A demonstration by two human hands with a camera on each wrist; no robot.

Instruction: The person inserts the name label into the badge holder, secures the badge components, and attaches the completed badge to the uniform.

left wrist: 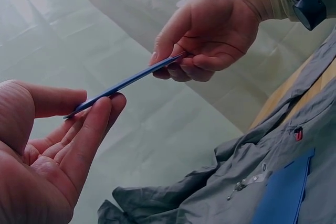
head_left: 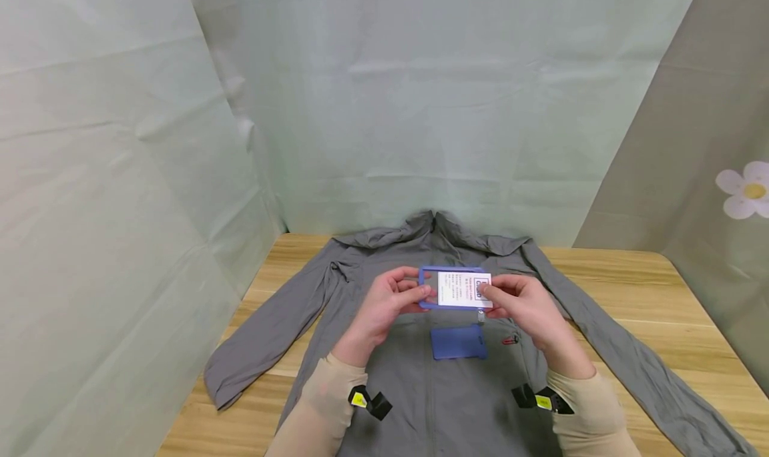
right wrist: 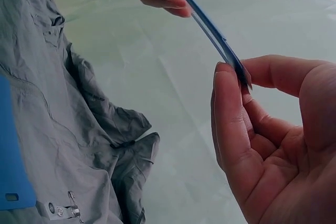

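Note:
A blue badge holder frame [head_left: 452,268] is held up between both hands, over a grey jacket [head_left: 396,383]. My left hand [head_left: 384,305] pinches its left end between thumb and fingers. A white printed card [head_left: 458,290] lies across the frame, its right end sticking out slightly past it. At that end my right hand [head_left: 531,303] pinches card and holder, thumb on top of the print. Seen edge-on in the right wrist view, the frame [right wrist: 202,17] shows a thin gap between two layers near the right fingertips. A flat blue cover [head_left: 458,343] rests on the jacket below.
The jacket lies spread on a wooden table [head_left: 673,290], sleeves out to both sides, collar at the back. A clear strap with a metal clip [left wrist: 247,183] lies beside the blue cover. A small red piece [head_left: 510,340] is on the jacket. Pale cloth [head_left: 456,110] hangs behind.

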